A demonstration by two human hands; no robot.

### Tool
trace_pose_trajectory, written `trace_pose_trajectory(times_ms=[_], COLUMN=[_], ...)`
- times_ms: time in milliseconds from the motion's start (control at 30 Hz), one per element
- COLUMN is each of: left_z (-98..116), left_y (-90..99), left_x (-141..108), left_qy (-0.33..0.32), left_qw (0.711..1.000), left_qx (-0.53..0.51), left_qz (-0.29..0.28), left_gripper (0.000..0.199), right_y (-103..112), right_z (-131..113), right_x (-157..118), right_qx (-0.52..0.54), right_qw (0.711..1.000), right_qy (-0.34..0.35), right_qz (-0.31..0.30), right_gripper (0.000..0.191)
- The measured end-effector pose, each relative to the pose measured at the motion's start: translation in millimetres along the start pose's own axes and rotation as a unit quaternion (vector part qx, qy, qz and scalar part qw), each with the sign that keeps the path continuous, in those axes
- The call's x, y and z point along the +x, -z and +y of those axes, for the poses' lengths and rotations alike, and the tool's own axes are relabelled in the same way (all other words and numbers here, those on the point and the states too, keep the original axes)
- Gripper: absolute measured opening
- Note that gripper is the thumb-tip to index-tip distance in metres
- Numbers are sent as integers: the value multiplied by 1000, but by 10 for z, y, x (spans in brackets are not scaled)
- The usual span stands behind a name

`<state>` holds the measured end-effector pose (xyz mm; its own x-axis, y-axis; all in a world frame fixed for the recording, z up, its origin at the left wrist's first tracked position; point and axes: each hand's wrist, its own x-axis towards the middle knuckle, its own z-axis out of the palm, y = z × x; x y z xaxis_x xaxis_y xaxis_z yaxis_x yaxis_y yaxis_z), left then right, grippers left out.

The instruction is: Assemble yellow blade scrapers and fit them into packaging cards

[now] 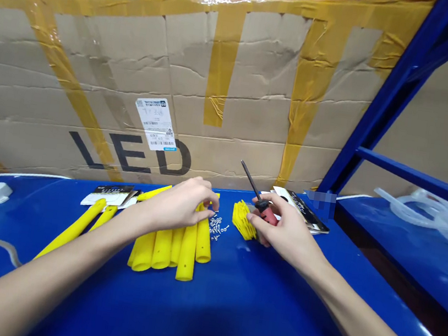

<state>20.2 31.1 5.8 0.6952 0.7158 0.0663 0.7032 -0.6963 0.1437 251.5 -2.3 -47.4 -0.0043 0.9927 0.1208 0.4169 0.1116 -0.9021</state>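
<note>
One screwdriver [269, 215] is grasped by the right hand [290, 232]; its red handle is partly covered by fingers, shaft tilted up. Left hand [189, 202]: thumb and forefinger nearly brought together; whether anything is pinched cannot be told. Under it, at least five yellow tubes [187, 252], far ends mostly hidden. Just right of it, screws [216, 227] are scattered on the tabletop [237, 309], too tiny to be counted. Yellow pieces [242, 221] are bunched beside the right hand, number unclear.
</note>
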Motion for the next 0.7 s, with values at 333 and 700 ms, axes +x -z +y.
trace_pose_trajectory(times_ms=[333,700], left_z=[-156,-158], left_y=[-155,-189], left_x=[-519,-481], left_qy=[-12,1], left_qw=[999,999], left_qx=[22,2], left_qz=[-29,-32], left_gripper=[35,34], right_y=[-306,-276], right_z=[-228,-183], right_x=[-172,-166], right_qx=[85,81], right_qw=[990,991], right_qy=[-42,-42], right_qz=[-108,-101], right_gripper=[27,30])
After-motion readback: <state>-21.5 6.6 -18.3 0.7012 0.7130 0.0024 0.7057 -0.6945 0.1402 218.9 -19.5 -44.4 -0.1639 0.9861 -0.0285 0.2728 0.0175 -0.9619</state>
